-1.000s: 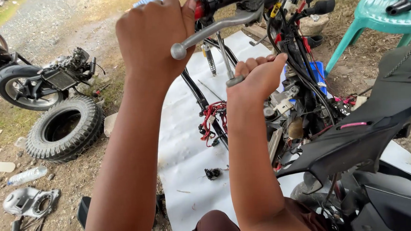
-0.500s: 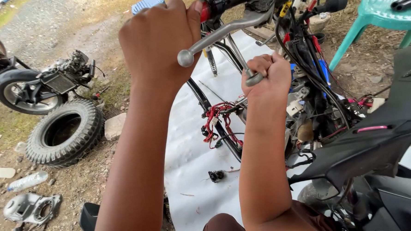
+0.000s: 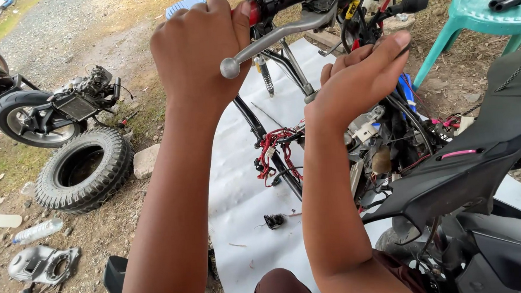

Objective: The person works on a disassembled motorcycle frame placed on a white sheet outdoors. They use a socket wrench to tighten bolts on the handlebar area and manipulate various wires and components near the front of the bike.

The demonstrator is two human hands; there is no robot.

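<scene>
Right hand point(image 3: 357, 78) risen beside brake lever point(image 3: 279, 37).

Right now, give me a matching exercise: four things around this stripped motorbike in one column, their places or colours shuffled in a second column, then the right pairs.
Things:
1. left hand
2. loose tyre
3. plastic stool
4. red wiring bundle

Places or colours:
A. teal, standing at the upper right
B. lying flat on the dirt at the left
C. closed around the handlebar grip above the silver brake lever
D. hanging on the bare frame over the white sheet

Pairs: 1-C, 2-B, 3-A, 4-D
</scene>
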